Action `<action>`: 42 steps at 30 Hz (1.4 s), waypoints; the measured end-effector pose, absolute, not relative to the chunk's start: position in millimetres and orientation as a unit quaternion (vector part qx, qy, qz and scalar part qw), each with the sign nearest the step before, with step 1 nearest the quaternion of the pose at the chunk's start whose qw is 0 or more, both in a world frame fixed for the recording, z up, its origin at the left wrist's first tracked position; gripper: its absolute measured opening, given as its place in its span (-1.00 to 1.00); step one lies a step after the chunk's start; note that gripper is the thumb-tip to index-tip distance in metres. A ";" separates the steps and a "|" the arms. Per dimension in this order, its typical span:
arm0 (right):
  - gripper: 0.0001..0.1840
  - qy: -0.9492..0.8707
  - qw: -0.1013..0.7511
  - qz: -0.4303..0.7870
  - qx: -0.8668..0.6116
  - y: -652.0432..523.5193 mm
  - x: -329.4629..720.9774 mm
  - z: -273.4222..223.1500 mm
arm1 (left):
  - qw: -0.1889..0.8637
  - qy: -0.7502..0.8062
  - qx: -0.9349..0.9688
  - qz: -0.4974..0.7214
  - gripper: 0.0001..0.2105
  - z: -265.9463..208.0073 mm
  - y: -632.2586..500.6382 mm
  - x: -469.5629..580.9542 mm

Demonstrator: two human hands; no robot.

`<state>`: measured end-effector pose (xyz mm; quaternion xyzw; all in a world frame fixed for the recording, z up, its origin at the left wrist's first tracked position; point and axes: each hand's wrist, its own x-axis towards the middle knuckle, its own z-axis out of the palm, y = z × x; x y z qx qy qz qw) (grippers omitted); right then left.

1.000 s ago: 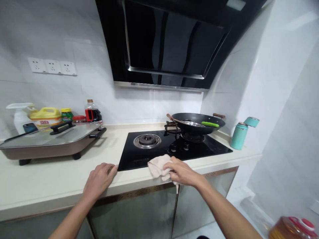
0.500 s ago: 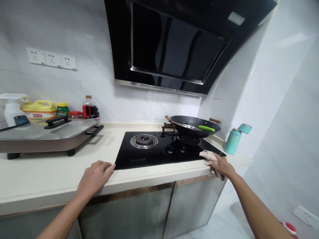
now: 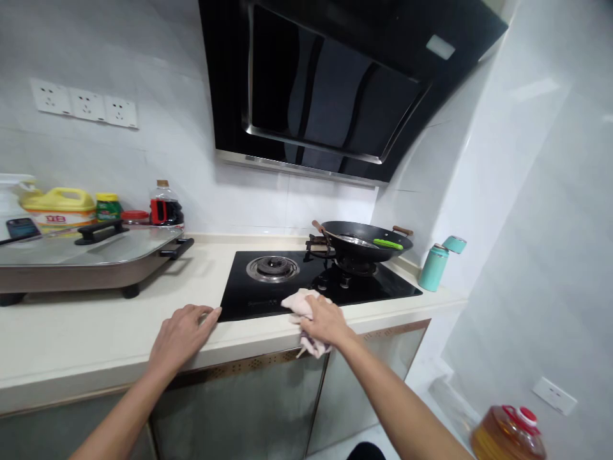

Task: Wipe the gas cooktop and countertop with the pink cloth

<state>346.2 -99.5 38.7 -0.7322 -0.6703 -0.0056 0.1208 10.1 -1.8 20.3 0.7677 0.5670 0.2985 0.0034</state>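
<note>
Pressed to the front edge of the black glass gas stove (image 3: pixel 261 305) is a pale pink cloth (image 3: pixel 301 301), gripped by my right hand (image 3: pixel 326 321). Part of the cloth hangs over the counter's edge. My left hand (image 3: pixel 184 335) rests on the cream countertop (image 3: pixel 211 281), fingers stretched out, its thumb and fingertip by the stove's front left corner; it holds nothing. A round burner (image 3: pixel 274 268) lies bare on the stove's left side. Over the right burner sits a black wok (image 3: pixel 357 249) with wooden handles; a green-handled utensil (image 3: pixel 387 244) lies in it.
A lidded electric pan (image 3: pixel 158 252) stands on the left, with a yellow jug (image 3: pixel 62 204) and a dark sauce bottle (image 3: pixel 165 207) behind. A turquoise flask (image 3: pixel 433 268) stands right of the stove. The range hood (image 3: pixel 330 96) overhangs it. An oil jug (image 3: pixel 507 434) is at lower right.
My right hand has slid the cloth leftward along the stove's front edge, from its right end to near the middle. My left hand stays in place. The view has turned slightly right.
</note>
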 end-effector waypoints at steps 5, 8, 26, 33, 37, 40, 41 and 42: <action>-0.36 -0.746 0.154 0.031 -0.647 -78.1 253.2 42.9 | 0.026 0.562 0.761 0.324 -0.44 18.7 -3.4 9.7; -0.36 -0.767 0.171 0.055 -0.616 -68.5 206.2 44.5 | 0.060 0.567 0.750 0.335 -0.44 19.2 -3.2 7.8; -0.52 -0.781 0.370 0.169 -0.474 -58.9 229.9 31.5 | 0.122 0.512 0.731 0.433 -0.35 3.8 14.7 -11.2; -0.70 -0.694 0.440 -0.095 -0.562 -59.9 407.7 10.0 | 0.082 0.452 0.748 0.479 -0.63 19.6 -8.1 -11.8; -0.66 -0.634 0.389 -0.166 -0.648 -65.8 472.0 -18.8 | 0.073 0.459 0.798 0.384 -0.61 29.6 -33.8 19.3; -0.65 -0.625 0.333 -0.180 -0.683 -70.4 477.7 -30.8 | 0.047 0.519 0.808 0.275 -0.58 28.6 -44.8 44.1; -0.65 -0.625 0.313 -0.182 -0.692 -71.3 475.2 -31.6 | 0.038 0.538 0.802 0.256 -0.58 27.9 -46.7 49.7; -0.66 -0.624 0.297 -0.183 -0.699 -72.0 472.1 -30.9 | 0.032 0.551 0.797 0.246 -0.58 27.5 -48.0 53.9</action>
